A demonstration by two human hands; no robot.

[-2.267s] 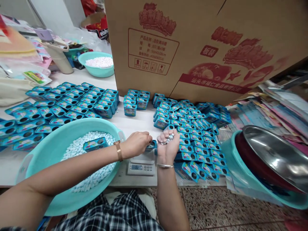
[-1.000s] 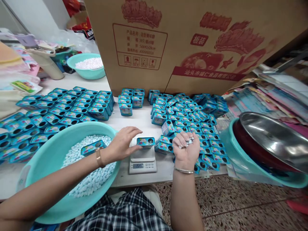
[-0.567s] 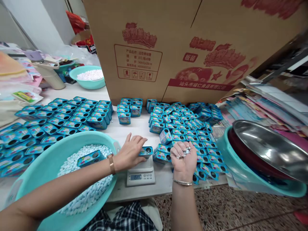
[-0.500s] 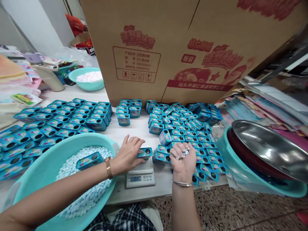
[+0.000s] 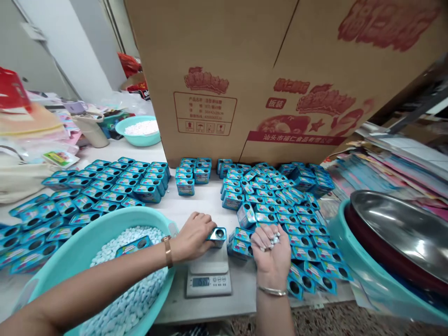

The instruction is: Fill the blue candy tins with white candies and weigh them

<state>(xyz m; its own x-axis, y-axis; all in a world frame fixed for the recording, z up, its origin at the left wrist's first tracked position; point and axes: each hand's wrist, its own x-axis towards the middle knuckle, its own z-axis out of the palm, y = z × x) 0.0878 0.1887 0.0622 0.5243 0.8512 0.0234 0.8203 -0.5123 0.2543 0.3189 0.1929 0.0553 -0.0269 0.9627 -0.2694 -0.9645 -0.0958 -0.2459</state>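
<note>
From where I stand, the left hand [image 5: 195,237] is bent over the left end of a small blue tin [image 5: 220,234], fingers and thumb closed about it, at the platform of a white scale [image 5: 209,283]; I can't tell whether the tin rests there or is held just clear. The tin's round opening shows on top. The scale's display [image 5: 201,282] has digits, too smeared to read surely. The right hand [image 5: 271,252] lies palm up to the right, fingers curled in over a small heap of pale sweets [image 5: 275,241].

At near left a mint-green tub [image 5: 70,261] holds many more pale sweets, one blue tin lying on them partly behind the forearm. Rows of matching tins crowd the desk [image 5: 206,204] on the left [image 5: 105,179] and the right [image 5: 273,200], with a little cluster [image 5: 185,175] between; their bright labels carry lettering too small to make out.

Across the far side stands a big cardboard box [image 5: 259,60] printed in red Chinese: 板装, and on a solid band, 汕头市福仁食品有限公司. Above an icon row, its framed panel begins 产品名称. Far left sits a smaller bowl [image 5: 143,139] of sweets; at right, a shiny metal bowl [image 5: 402,228].
</note>
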